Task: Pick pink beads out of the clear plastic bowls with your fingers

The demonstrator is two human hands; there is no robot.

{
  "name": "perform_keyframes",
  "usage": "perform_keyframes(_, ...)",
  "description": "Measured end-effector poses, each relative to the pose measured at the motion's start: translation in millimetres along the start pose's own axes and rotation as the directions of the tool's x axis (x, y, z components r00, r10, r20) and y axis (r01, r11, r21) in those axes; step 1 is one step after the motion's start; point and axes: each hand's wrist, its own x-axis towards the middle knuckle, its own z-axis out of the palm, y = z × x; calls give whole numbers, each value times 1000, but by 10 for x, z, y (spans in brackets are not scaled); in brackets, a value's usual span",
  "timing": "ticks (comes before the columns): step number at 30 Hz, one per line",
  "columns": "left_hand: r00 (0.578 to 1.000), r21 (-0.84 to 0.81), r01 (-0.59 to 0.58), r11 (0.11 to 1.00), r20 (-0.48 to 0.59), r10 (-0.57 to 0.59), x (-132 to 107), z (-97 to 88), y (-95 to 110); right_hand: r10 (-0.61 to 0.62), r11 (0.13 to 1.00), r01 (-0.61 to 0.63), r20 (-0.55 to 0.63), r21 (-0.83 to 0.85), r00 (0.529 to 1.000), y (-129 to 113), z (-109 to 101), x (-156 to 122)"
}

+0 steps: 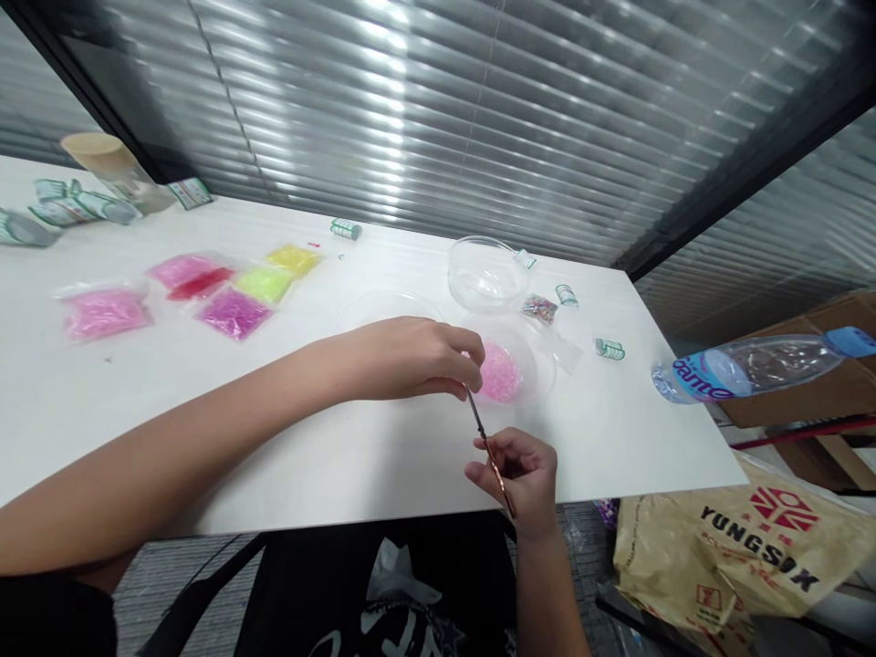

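My right hand holds a pair of slim scissors with copper-coloured handles, seen almost edge-on, blades pointing up and away. My left hand reaches across from the left, fingers curled together right at the blade tips. Whatever lies between those fingertips is hidden or too small to make out. Just behind the hands sits a clear shallow dish with small pink bits in it. Another clear round dish or lid is partly covered by my left hand. Behind them stands a clear round tub.
Several bags of coloured bits lie at left. A small multicoloured bag and rolled printed packets are at right. A water bottle appears by the right edge. A jar stands far left, before the blinds.
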Motion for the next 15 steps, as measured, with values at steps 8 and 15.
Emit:
perform_keyframes(8,999,-35,47,998,3,-47,22,7,25,48,999,-49,-52,-20,998,-29,12,15)
perform_keyframes(15,910,0,414,910,21,-414,-150,-226,-167,153,987,-138,-200,86,968,20,-3,13)
